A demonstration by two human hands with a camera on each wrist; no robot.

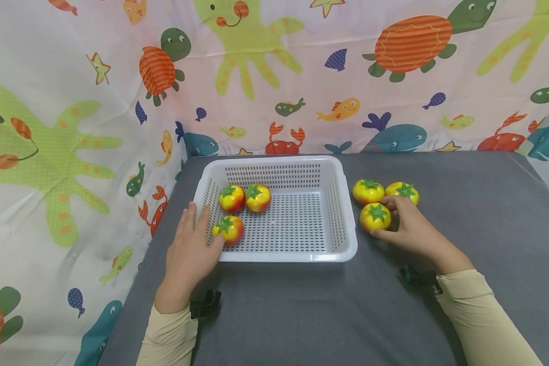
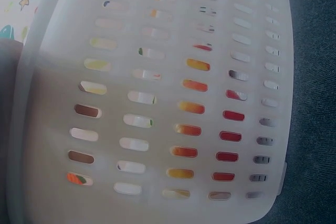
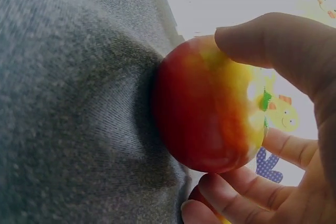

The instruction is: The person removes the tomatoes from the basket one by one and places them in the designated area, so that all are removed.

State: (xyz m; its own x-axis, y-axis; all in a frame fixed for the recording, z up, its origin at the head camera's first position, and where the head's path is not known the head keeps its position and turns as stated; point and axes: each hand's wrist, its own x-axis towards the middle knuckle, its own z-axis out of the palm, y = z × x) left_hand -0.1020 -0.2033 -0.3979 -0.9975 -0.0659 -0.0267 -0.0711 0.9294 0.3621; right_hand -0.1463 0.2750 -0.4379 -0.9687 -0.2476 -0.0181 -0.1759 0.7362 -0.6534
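Note:
My left hand (image 1: 189, 254) rests at the near left corner of a white plastic basket (image 1: 274, 257), fingers stretched along its left rim and thumb over the corner. Three toy tomatoes, yellow and red with green tops, lie inside; the nearest tomato (image 1: 229, 230) is right by that thumb. To the right of the basket, my right hand (image 1: 414, 231) holds another tomato (image 1: 375, 217) between thumb and fingers. In the right wrist view this tomato (image 3: 205, 108) is low at the grey cloth, its red side showing. The left wrist view shows the basket's slotted wall (image 2: 157, 98).
Behind the held tomato sit two more, a left one (image 1: 368, 191) and a right one (image 1: 402, 191) close to my right fingers. Grey cloth (image 1: 283, 310) covers the table. A curtain (image 1: 274, 76) printed with sea animals hangs along the back and left.

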